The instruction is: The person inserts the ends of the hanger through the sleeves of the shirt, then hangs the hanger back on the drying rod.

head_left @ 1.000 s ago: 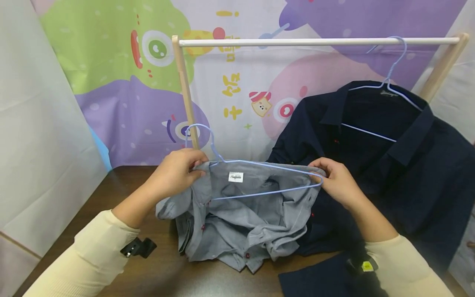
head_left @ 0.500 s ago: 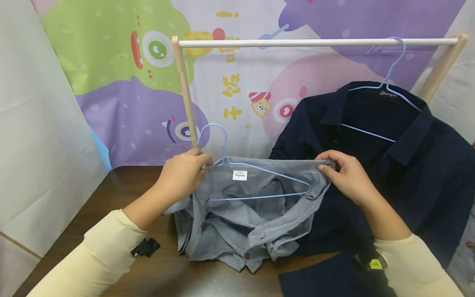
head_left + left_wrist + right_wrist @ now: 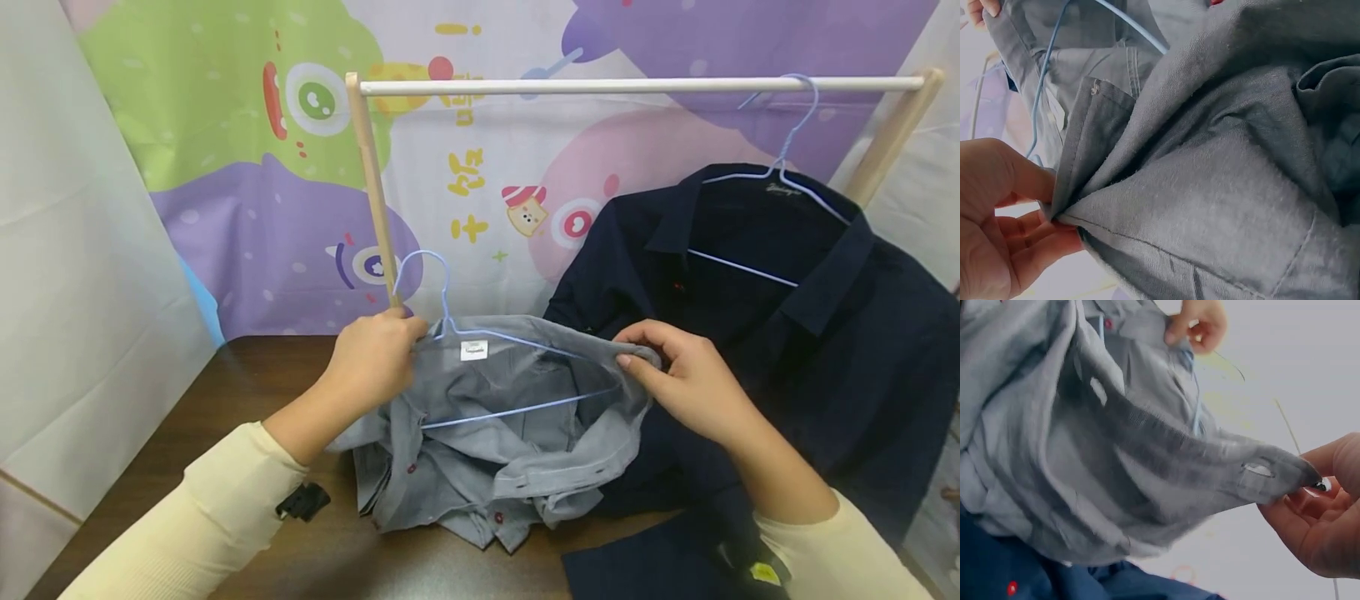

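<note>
A grey button shirt [image 3: 525, 467] is bunched over the table, its collar raised and its white label [image 3: 474, 350] facing me. My left hand [image 3: 375, 354] pinches the shirt's collar area at the left, as the left wrist view also shows. At the other side my right hand [image 3: 690, 379] pinches the cloth edge between thumb and fingers, near a buttonhole [image 3: 1259, 469]. A light blue wire hanger [image 3: 517, 411] lies within the neck opening, hook up beside my left hand. Its right tip is hidden by the shirt's cloth, and its left end is hidden too.
Behind stands a rack with a white rail [image 3: 570, 86] and wooden posts. A navy shirt [image 3: 757, 358] hangs from it on another blue hanger [image 3: 795, 133], close to my right hand. Navy cloth [image 3: 637, 554] lies on the brown table [image 3: 300, 550] at the front right.
My right hand pulled the collar edge rightward past the hanger's tip, then came back left and down. The hanger's right tip, visible before, is now covered. My left hand shifted slightly right.
</note>
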`<state>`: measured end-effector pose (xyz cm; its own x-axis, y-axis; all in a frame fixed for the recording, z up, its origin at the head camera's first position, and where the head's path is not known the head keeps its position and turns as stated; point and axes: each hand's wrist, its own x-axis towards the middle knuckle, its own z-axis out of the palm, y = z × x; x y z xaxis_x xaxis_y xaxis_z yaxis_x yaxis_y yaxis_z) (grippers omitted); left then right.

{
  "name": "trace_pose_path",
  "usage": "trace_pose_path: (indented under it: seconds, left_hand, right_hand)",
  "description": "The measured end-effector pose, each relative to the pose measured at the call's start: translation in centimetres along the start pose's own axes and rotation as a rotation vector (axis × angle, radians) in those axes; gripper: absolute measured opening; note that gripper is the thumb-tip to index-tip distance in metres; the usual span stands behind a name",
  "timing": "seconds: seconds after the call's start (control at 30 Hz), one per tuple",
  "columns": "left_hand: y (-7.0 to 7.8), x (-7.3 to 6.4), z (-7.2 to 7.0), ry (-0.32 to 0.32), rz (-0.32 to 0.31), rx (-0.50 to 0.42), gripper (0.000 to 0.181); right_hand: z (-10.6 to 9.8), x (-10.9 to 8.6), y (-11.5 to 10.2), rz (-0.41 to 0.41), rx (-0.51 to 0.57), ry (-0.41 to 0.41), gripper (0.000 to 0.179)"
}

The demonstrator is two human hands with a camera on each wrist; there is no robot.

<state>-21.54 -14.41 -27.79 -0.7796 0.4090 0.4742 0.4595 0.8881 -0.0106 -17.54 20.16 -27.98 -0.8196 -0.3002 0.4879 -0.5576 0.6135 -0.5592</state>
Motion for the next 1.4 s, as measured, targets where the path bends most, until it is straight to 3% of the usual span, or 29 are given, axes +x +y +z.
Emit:
trace_pose_path:
  seconds: [0.3,0.5,1.0,1.17,1.3,1.4]
  left_hand:
    - [0.3,0.2,-0.5,0.047,-0.035,-0.058,0.019]
    - [0.9,0.3,-0.9,0.087,-0.026,-0.06,0.02]
    - [2.5,0.3,-0.7,0.17,0.025,-0.092,0.018]
    - [2.8,0.5,-0.7,0.21,0.046,-0.093,0.016]
    - [2.3,0.4,-0.9,0.218,0.025,-0.106,0.016]
    - [1.7,0.2,-1.1,0.211,-0.003,-0.125,0.016]
  right_hand:
    - [2.8,-0.1,-0.4,-0.131,0.014,-0.069,0.016]
    - [5.2,0.0,-0.6,-0.246,-0.076,-0.066,0.02]
    - [9.1,1.0,-3.8,-0.355,-0.078,-0.152,0.015]
    - [10.1,1.0,-4.6,-0.362,-0.074,-0.237,0.016]
    - [9.6,1.0,-4.5,-0.295,-0.108,-0.293,0.016]
    - [8.6,1.2,-4.2,-0.245,-0.135,-0.291,0.017]
